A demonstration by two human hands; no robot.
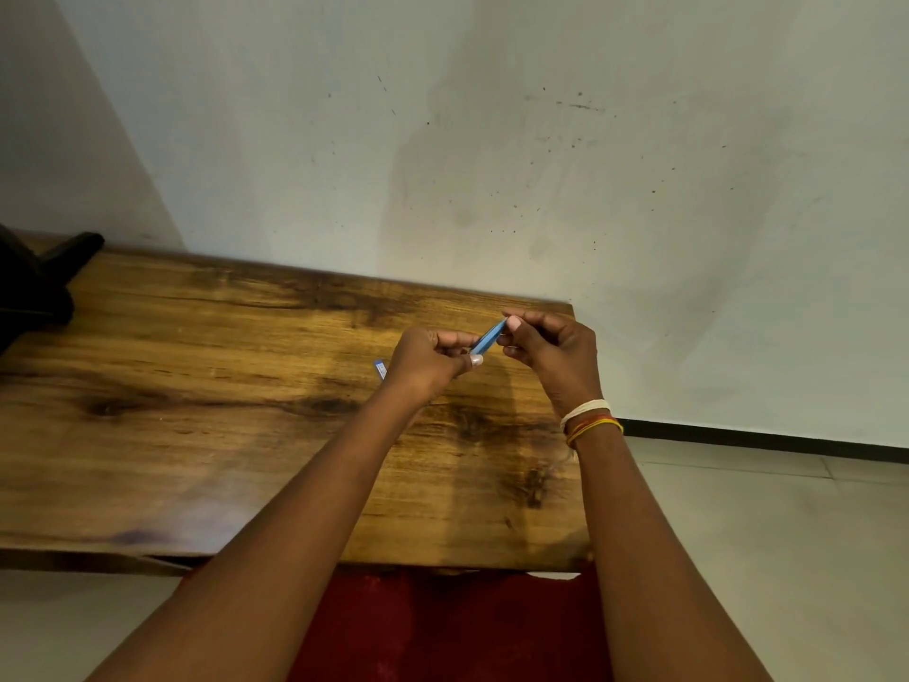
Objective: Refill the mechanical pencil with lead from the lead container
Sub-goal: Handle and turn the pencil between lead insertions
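A thin blue object point(488, 338), either the mechanical pencil or the lead container, is held slanted above the wooden table point(221, 386), and I cannot tell which it is. My left hand point(433, 359) grips its lower end. My right hand point(551, 349) pinches its upper end with thumb and fingertips. A small blue-and-white piece point(380, 369) pokes out behind my left hand, mostly hidden by it; whether it lies on the table or is part of what I hold is unclear.
A black object point(44, 283) sits at the table's far left corner. A pale wall rises right behind the table. The table's right edge point(578, 435) drops to a tiled floor. Red fabric point(442, 627) lies below the near edge.
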